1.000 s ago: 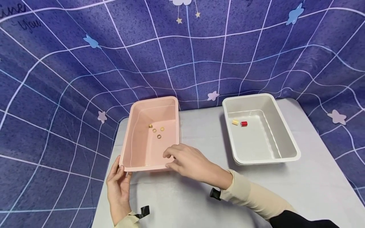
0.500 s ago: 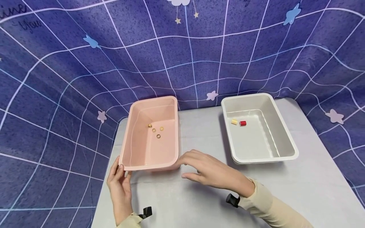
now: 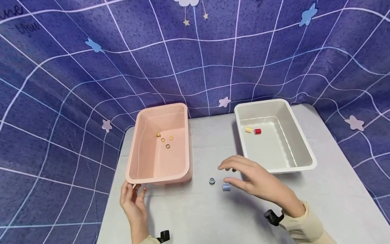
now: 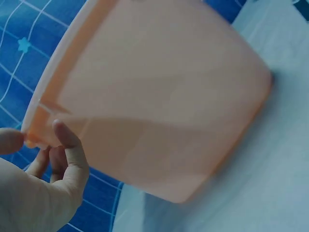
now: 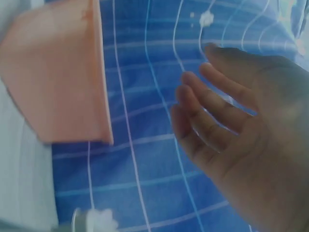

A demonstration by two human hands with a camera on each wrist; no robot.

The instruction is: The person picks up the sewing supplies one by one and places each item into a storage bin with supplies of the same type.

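At the near left corner of the pink plastic basin (image 3: 129,180), my left hand (image 3: 133,203) pinches the rim between thumb and fingers; the left wrist view shows this grip too. Several small gold-coloured rings (image 3: 167,146) lie on the basin's floor. My right hand (image 3: 254,179) hovers over the table with fingers spread and slightly bent, holding nothing; the right wrist view shows its bare palm (image 5: 260,159). Just left of its thumb lies a light blue thread spool (image 3: 226,187) on its side. A small dark round piece (image 3: 212,181), perhaps a spool on end, sits beside that.
To the right stands a light grey basin (image 3: 309,165) holding a yellow spool (image 3: 248,129) and a red spool (image 3: 257,131). A blue patterned cloth (image 3: 195,57) hangs behind the table (image 3: 210,142), which has a pale cover.
My right hand has moved right, from the pink basin's near right corner toward the grey basin. The blue spool and dark piece now show. My left hand has shifted slightly at the rim.
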